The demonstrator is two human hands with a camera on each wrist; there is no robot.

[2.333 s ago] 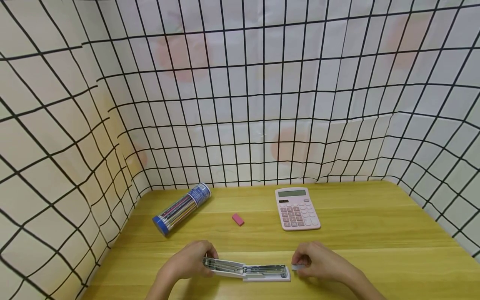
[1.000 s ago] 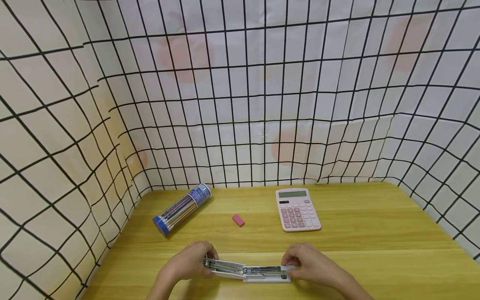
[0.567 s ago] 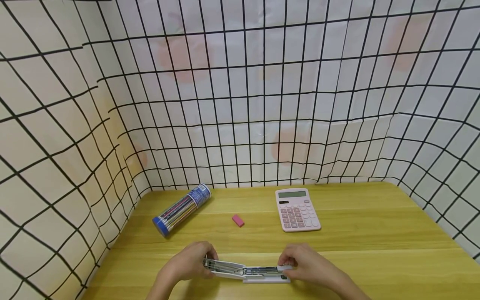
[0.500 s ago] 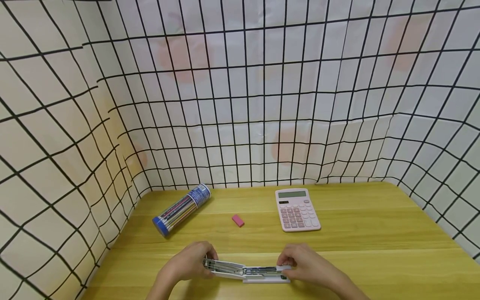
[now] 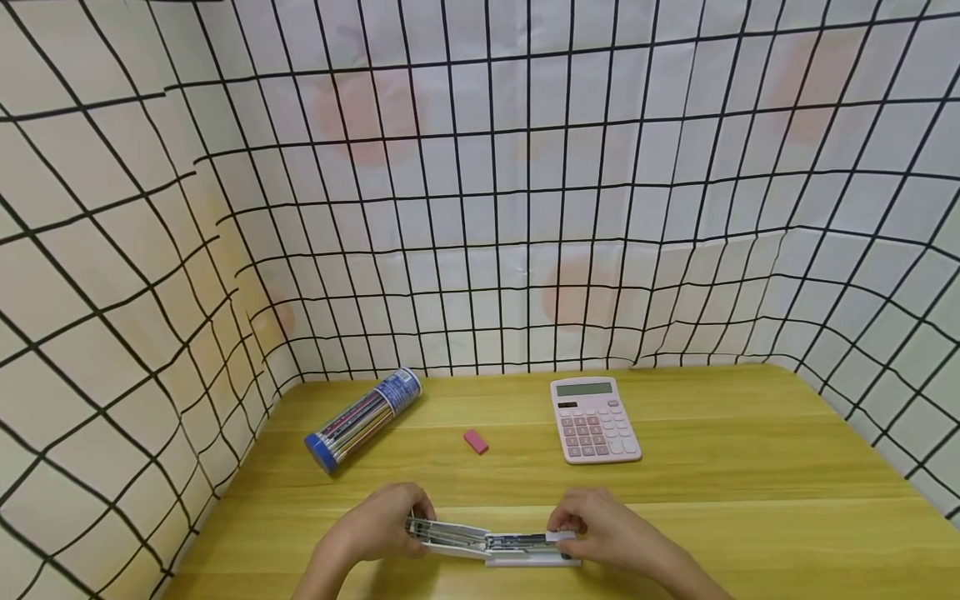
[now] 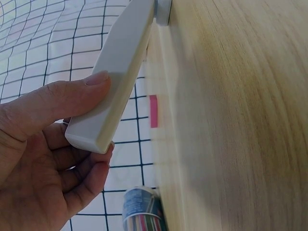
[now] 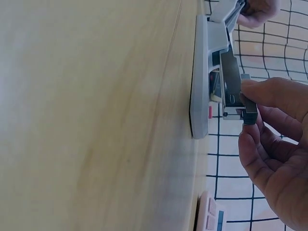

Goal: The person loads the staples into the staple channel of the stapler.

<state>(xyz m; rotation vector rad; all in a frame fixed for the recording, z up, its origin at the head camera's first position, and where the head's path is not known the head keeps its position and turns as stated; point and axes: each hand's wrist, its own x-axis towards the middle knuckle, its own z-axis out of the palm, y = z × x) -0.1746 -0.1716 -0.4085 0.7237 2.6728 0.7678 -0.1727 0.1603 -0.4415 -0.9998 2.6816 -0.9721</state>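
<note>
Moved leftward since the earliest frame: the right hand (image 5: 603, 529) and, pinched in it, a short silver-grey metal strip of staples (image 5: 560, 537); then just off the right end of a long white plastic stapler (image 5: 487, 547), now over that end. Reaching in from the lower right, with knuckles up, gripping the strip between thumb and fingertip, other fingers loosely curled. Contact between strip and dark metal channel (image 5: 517, 542): impossible to tell.

At the lower left, the left hand (image 5: 384, 522), closed around the far tip of the stapler's raised lid (image 5: 453, 541), with thumb along the smooth outer shell and fingers curled behind. Spread wide open, with base (image 5: 532, 562) on the yellow wood-grain desk (image 5: 750, 467) and lid tilted up toward the left.

Unchanged: left-hand grip and lid angle. Also unmoved, farther back: a clear, blue-capped tube of pencils (image 5: 360, 423) on its side at left, a small pink rectangular eraser (image 5: 476, 442) mid-desk, a pale pink calculator (image 5: 597, 421) toward the right.
</note>
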